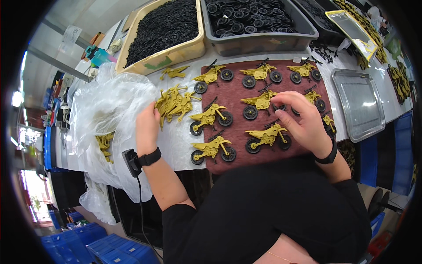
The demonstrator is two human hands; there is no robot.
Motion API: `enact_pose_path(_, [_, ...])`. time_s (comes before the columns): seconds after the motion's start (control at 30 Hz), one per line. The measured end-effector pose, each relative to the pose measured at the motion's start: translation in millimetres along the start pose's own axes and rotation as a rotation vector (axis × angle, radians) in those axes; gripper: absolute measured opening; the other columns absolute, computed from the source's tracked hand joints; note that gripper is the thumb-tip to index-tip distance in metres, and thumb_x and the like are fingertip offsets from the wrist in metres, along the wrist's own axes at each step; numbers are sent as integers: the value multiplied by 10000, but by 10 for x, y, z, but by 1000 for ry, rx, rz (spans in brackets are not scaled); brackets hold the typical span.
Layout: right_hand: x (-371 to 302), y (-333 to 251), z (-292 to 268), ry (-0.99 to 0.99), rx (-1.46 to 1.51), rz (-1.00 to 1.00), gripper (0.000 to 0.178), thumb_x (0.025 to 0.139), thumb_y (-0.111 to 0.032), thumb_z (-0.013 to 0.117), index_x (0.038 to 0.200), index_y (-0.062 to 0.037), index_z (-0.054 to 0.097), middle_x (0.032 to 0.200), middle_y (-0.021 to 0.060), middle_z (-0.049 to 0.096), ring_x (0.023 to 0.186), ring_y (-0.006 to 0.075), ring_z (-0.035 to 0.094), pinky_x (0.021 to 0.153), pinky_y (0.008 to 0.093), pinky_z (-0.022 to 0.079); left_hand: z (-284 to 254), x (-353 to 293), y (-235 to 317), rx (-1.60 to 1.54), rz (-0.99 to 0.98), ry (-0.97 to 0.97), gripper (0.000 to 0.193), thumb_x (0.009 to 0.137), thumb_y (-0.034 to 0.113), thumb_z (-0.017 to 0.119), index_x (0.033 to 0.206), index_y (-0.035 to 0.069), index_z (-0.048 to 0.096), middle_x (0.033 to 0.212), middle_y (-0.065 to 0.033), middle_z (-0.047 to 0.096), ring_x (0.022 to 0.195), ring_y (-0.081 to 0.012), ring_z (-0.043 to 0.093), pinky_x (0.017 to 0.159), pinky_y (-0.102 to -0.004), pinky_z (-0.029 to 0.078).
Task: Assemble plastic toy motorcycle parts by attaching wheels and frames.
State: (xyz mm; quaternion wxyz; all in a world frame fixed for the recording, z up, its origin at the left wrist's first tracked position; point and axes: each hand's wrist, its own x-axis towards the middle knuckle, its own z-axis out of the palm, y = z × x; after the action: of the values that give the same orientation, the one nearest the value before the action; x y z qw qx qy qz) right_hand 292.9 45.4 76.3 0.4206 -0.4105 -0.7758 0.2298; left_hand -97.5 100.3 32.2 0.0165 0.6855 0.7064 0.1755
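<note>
My left hand (148, 124) is at the left edge of a small heap of yellow-green plastic toy motorcycle bodies (178, 104), its thumb and finger closed on one of them. My right hand (303, 121) is over the dark red mat (237, 160), thumb and index finger curved with a gap between them. Beside those fingertips lies a toy motorcycle (259, 102) with black wheels. Several more such motorcycles lie in rows on the mat, among them one (266, 137) just below my right thumb. My right hand partly covers those at the right.
A cream tub (200, 42) of small black parts and a grey tub (268, 44) of black wheels stand at the back. Crumpled clear plastic bags (94, 97) lie left, with yellow-green parts inside. A clear tray (358, 105) sits right. A cable (140, 207) hangs from my left wrist.
</note>
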Motion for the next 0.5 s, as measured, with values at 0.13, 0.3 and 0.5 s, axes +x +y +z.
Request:
enact_pose_path(0.13, [-16,81,-57,26,-12,29,201,855,-68,603,1047,-9,600,953,117,613,872,243,604,742,305,483,-54,0,258,88,149,320,239,839,54,551,1060,-11,615,860,-201,636,754,-370,606,664,-438,475])
enact_pose_path(0.3, [136,208,-115,-42,298,365,281,927,-177,548,1142,3,554,923,82,621,768,137,607,668,250,482,-100,-36,1363,-33,702,288,322,751,26,603,1070,61,625,911,-67,654,821,-208,619,766,-349,437])
enact_pose_path(0.5, [351,444,-178,-331,639,664,358,933,-188,562,1182,57,481,835,37,584,699,81,561,595,210,462,122,-62,2030,-128,989,146,393,729,34,651,1118,56,601,1063,-67,629,922,-216,597,805,-344,430])
